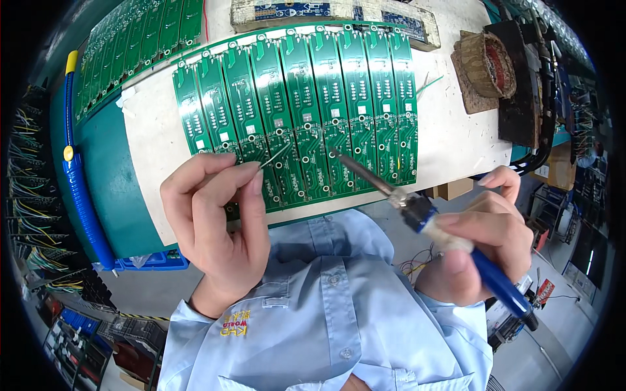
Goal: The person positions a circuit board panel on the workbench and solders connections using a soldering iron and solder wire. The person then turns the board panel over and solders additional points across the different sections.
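Observation:
A panel of long green circuit boards (287, 72) lies on white sheeting before me, its strips side by side. My left hand (218, 208) pinches a thin piece of solder wire (276, 156) between thumb and fingers, its end over the lower middle of the panel. In my right hand (482, 238) is a soldering iron (417, 212) with a blue handle and pale wrapping near the front. Its metal tip points up and left above the panel, close to the wire's end but apart from it. Whether the tip touches a board I cannot tell.
Another green panel (140, 42) lies at the far left. Beside it is a blue solder sucker (81, 189) with a yellow end. A round brown tip-cleaning pot (486, 65) stands at the right. Along the back runs a pale block (313, 13) holding blue boards.

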`<state>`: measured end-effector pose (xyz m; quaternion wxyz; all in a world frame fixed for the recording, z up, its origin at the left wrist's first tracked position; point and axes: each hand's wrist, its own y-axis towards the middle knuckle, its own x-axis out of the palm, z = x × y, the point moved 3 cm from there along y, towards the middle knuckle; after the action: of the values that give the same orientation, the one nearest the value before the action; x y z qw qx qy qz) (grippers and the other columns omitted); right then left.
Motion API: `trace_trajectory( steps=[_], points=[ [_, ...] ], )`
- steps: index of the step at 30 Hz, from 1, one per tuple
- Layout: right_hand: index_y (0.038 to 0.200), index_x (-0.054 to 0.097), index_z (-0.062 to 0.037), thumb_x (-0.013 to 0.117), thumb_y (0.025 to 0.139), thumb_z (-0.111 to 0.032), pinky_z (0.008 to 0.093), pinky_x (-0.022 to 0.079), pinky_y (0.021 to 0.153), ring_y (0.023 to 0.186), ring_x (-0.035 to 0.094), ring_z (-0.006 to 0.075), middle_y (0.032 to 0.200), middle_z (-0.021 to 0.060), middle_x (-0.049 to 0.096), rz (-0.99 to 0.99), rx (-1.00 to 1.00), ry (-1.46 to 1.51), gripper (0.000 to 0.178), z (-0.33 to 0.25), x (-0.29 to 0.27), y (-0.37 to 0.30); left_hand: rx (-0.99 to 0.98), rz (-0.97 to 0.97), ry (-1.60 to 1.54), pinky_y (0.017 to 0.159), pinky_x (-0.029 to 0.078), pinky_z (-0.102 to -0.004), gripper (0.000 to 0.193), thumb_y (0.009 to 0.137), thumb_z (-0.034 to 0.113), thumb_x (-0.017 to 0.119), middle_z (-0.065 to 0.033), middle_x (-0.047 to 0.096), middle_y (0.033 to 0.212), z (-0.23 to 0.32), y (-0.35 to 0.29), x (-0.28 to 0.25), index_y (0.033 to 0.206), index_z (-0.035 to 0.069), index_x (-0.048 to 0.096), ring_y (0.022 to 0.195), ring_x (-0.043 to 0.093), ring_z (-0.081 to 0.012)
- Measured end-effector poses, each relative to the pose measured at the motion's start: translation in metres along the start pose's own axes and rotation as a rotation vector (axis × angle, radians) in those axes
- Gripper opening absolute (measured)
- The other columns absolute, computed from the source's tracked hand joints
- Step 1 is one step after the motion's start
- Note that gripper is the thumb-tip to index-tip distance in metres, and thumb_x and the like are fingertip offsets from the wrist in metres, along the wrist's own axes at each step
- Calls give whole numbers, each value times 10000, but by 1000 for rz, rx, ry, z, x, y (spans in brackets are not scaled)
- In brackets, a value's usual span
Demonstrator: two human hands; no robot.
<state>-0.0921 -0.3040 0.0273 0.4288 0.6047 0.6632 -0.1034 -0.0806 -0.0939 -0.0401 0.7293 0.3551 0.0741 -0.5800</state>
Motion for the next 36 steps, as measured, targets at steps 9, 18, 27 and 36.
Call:
trace_trajectory(
  steps=[9, 18, 27, 36],
  points=[
    [1018, 586, -27, 507, 846, -80, 177, 355, 587, 673, 458, 88, 846, 63, 573, 571, 396, -340, 196, 72, 0, -19, 76, -11, 63, 670, 403, -255, 177, 713, -42, 637, -100, 583, 947, -7, -5, -10, 872, 24, 593, 773, 497, -180],
    [923, 587, -70, 609, 761, -217, 272, 369, 698, 471, 397, 61, 604, 2, 564, 442, 45, 174, 220, 19, 17, -40, 30, -20, 46, 693, 384, -257, 167, 701, -20, 654, -86, 588, 914, -6, -8, -10, 831, 42, 570, 767, 495, -185],
    [817, 589, -99, 634, 745, -247, 299, 364, 733, 432, 384, 93, 478, -38, 466, 222, 13, 35, 171, -7, 31, -31, 13, -34, 68, 688, 393, -263, 165, 707, -32, 640, -101, 576, 940, -10, -7, -9, 840, 33, 564, 758, 493, -182],
    [1038, 492, -68, 607, 787, -246, 320, 403, 714, 668, 489, 152, 753, 67, 526, 478, 231, 397, 328, 32, 48, -36, -161, 38, -4, 698, 415, -262, 103, 783, -60, 548, -151, 554, 1033, -17, 0, -22, 868, -1, 557, 801, 505, -182]
  ],
)
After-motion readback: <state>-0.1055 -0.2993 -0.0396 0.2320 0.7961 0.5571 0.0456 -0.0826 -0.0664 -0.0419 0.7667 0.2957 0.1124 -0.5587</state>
